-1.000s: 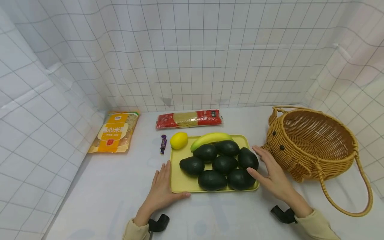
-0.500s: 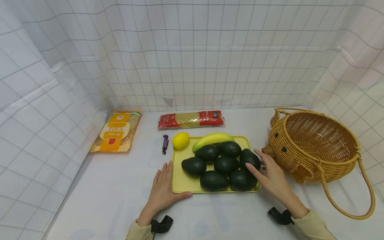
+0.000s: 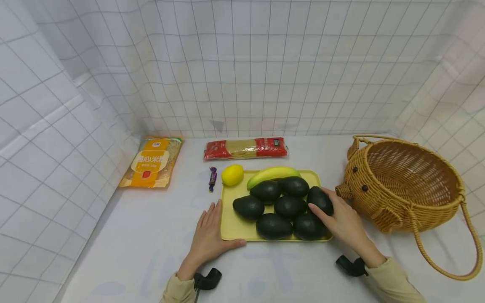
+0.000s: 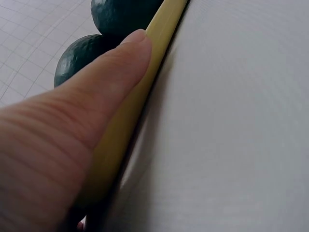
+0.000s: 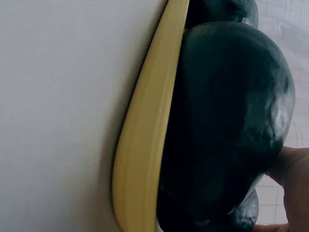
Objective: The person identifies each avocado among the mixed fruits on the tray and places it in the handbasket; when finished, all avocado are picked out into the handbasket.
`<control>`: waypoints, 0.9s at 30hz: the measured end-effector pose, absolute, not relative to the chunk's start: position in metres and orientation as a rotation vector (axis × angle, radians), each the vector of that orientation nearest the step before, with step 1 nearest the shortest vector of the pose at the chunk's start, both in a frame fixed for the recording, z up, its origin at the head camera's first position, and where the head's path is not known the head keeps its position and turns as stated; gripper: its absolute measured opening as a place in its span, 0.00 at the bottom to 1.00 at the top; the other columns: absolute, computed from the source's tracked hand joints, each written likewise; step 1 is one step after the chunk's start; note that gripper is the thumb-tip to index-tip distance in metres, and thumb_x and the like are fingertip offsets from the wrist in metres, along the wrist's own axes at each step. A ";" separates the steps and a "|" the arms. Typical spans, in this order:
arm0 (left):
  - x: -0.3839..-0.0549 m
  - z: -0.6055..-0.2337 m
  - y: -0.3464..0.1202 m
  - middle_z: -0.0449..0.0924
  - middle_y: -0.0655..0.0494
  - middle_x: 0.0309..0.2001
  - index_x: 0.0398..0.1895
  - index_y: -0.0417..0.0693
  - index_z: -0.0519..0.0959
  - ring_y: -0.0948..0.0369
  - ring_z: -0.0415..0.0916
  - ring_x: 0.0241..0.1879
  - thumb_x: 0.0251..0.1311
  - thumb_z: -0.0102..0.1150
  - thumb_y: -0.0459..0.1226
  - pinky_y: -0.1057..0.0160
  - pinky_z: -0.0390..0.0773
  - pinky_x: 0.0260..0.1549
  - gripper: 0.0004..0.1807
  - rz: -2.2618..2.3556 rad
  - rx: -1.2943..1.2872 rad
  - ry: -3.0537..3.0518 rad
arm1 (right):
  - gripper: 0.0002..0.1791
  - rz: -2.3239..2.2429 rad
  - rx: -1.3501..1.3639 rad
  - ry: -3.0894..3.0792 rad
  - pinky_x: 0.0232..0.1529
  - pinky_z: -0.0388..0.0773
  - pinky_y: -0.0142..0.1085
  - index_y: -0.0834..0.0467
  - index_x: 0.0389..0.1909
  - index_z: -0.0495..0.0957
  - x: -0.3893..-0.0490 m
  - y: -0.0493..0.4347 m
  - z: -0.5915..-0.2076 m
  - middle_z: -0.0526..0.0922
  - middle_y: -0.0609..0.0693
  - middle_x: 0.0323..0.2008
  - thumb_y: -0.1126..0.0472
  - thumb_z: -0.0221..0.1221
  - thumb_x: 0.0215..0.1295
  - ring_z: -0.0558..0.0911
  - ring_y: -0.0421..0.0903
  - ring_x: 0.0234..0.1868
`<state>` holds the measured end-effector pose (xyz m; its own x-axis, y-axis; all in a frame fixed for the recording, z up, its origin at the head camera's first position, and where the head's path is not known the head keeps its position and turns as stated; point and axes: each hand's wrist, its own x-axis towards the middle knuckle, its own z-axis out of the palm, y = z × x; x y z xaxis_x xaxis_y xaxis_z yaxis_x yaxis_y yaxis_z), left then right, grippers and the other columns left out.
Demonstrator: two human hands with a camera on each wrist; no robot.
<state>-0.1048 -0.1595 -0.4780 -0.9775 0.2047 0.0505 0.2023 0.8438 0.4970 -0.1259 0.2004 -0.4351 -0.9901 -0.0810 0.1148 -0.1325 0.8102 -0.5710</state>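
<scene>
A yellow tray (image 3: 232, 232) holds several dark green avocados (image 3: 274, 227) and a yellow-green banana (image 3: 274, 173). At its back left corner is a lemon (image 3: 233, 175). My left hand (image 3: 207, 239) lies at the front left corner, fingers extended along the side and thumb along the front edge; the left wrist view shows that thumb (image 4: 116, 72) against the tray wall. My right hand (image 3: 346, 223) grips the rightmost avocado (image 3: 319, 198) between thumb and fingers. In the right wrist view a nearer avocado (image 5: 231, 106) hides most of that grip.
A wicker pig-shaped basket (image 3: 379, 210) with rope handles stands close right of my right hand. Behind the tray lies a red-ended noodle pack (image 3: 246, 149). A purple-wrapped candy (image 3: 213, 179) and an orange food bag (image 3: 151, 164) are to the left. Gridded curtain surrounds the table.
My right hand has closed in from beside the rightmost avocado and now grips it. The left hand keeps its place at the tray corner. The whole view has shifted slightly.
</scene>
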 end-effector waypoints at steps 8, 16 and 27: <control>-0.106 -0.476 -0.159 0.46 0.45 0.74 0.75 0.40 0.39 0.51 0.38 0.72 0.35 0.61 0.73 0.50 0.36 0.68 0.73 0.822 0.326 3.015 | 0.42 0.889 0.166 -2.883 0.39 0.73 0.60 0.59 0.67 0.62 -0.133 0.199 -0.431 0.74 0.71 0.53 0.34 0.54 0.62 0.77 0.67 0.46; -0.105 -0.477 -0.160 0.45 0.45 0.74 0.75 0.40 0.39 0.52 0.37 0.72 0.35 0.60 0.74 0.50 0.36 0.68 0.73 0.817 0.327 3.011 | 0.42 0.864 0.128 -2.895 0.41 0.72 0.60 0.60 0.65 0.64 -0.135 0.197 -0.431 0.74 0.69 0.54 0.33 0.55 0.60 0.76 0.66 0.48; -0.104 -0.477 -0.159 0.46 0.45 0.73 0.75 0.40 0.39 0.52 0.37 0.72 0.35 0.60 0.74 0.51 0.36 0.68 0.73 0.800 0.328 3.011 | 0.38 0.775 0.154 -2.848 0.32 0.75 0.55 0.57 0.62 0.68 -0.130 0.197 -0.432 0.76 0.66 0.53 0.35 0.57 0.60 0.78 0.64 0.44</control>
